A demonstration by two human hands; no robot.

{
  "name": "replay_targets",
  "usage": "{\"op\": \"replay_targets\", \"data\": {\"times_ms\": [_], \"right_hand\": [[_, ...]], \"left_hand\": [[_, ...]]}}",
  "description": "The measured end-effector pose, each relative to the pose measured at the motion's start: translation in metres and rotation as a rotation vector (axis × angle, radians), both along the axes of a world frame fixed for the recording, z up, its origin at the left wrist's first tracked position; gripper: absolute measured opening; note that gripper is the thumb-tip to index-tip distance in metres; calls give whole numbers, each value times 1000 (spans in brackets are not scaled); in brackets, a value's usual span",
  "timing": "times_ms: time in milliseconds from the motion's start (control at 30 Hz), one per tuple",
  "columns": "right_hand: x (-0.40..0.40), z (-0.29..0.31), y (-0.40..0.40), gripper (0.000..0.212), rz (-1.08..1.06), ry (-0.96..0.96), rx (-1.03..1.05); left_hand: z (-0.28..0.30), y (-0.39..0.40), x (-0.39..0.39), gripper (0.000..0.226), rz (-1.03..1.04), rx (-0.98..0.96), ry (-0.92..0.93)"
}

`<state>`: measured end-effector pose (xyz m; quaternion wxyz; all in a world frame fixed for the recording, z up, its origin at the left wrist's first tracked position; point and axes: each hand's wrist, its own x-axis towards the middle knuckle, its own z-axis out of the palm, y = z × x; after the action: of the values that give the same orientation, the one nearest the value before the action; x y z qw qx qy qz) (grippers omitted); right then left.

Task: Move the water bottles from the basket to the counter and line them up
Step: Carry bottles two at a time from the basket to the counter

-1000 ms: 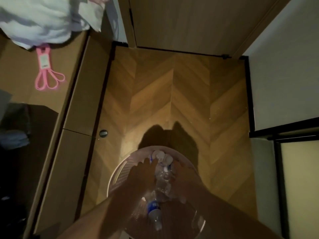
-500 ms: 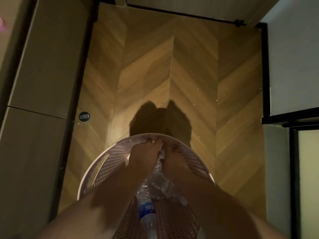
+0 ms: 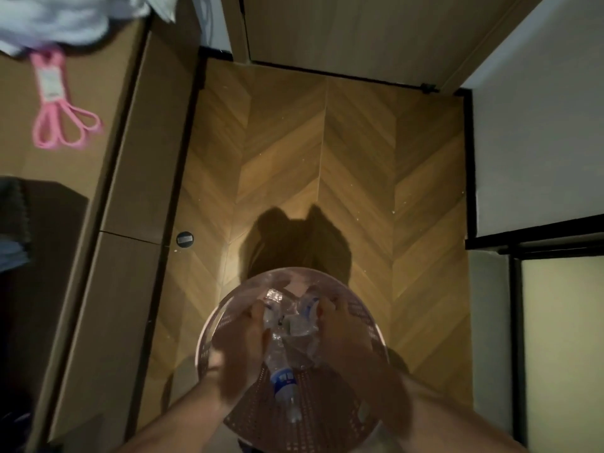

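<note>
A round pink perforated basket [image 3: 366,325] sits low in the head view over the wooden floor. Several clear plastic water bottles [image 3: 294,325] lie bunched inside it, one with a blue label [image 3: 283,384] pointing toward me. My left hand [image 3: 243,344] reaches into the basket on the left of the bunch and my right hand [image 3: 343,335] on the right. Both hands have fingers curled round the bottles between them. The wooden counter [image 3: 19,132] runs along the left side.
A pink band [image 3: 57,116] and pale cloth [image 3: 49,18] lie on the counter, with a dark patch [image 3: 39,256] nearer me. Cabinet fronts [image 3: 137,178] drop to the herringbone floor [image 3: 327,158]. A door [image 3: 359,27] stands ahead; a white wall and black-framed panel [image 3: 555,338] are right.
The view has tilted back up, bringing the counter into sight again. Both hands stay in the basket, now closed round the bunch of bottles rather than at its far rim.
</note>
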<state>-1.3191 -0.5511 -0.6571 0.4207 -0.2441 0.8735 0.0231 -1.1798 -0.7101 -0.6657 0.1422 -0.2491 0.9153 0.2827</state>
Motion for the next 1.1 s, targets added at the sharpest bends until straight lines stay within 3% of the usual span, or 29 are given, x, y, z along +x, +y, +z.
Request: {"op": "replay_targets", "data": {"times_ms": [67, 133, 233, 367, 467, 633, 700, 867, 1100], "right_hand": [[7, 41, 8, 64, 6, 40, -8], [14, 86, 17, 50, -74, 32, -56], [25, 180, 19, 26, -263, -10, -106], [39, 300, 27, 21, -378, -46, -172], [50, 378, 30, 20, -186, -67, -230], [71, 467, 34, 11, 135, 40, -412], [76, 495, 33, 8, 206, 29, -506], [78, 548, 23, 10, 536, -33, -625], [121, 601, 18, 17, 939, -130, -635]], "left_hand": [[46, 1, 14, 53, 43, -43, 1], [102, 3, 28, 65, 106, -50, -73], [195, 2, 59, 59, 141, -47, -44], [312, 11, 94, 56, 209, -12, 98], [380, 17, 113, 42, 297, 23, 45], [457, 41, 148, 29, 404, -23, 251], [492, 57, 160, 17, 501, -26, 238], [556, 115, 184, 24, 779, -82, 95], [618, 202, 238, 22, 1165, -220, 130]]}}
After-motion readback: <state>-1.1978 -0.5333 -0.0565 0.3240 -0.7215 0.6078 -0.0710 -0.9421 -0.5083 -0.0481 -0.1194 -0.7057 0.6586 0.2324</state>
